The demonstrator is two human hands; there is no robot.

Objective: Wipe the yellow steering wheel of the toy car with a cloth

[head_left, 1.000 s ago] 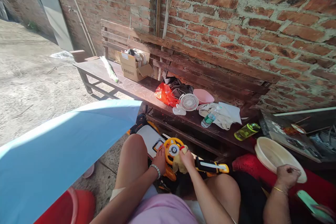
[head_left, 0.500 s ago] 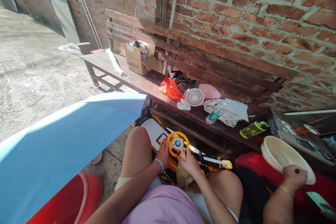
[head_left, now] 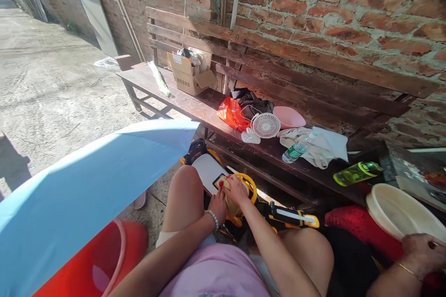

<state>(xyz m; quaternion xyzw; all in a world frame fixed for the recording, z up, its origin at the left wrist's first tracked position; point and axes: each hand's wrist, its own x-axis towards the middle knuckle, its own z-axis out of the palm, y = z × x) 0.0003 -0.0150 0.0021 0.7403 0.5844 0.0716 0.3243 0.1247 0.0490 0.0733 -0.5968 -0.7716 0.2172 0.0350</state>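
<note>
Just above the person's knees, a yellow toy steering wheel sits tilted on a yellow-and-black plastic toy, its near half hidden by a bunched pale yellow cloth. The fingers of the right hand close around the cloth, pressing it against the wheel. The left hand sits just below the wheel, its fingers reaching up against the cloth's edge; whether they grip the cloth, the wheel or both cannot be told. The wheel's hub is out of sight beneath the cloth and hands.

Just left of the wheel lies a white panel on the toy, and to its right a black-and-yellow toy part lies partly in shadow. Above the wheel stands the wooden table, carrying a small white fan, a water bottle on a crumpled white cloth, and a cardboard box. Well left of the wheel, a light blue umbrella covers the lower left corner. Far right of the wheel, another person's hand, cut off by the frame, rests by a cream basin.
</note>
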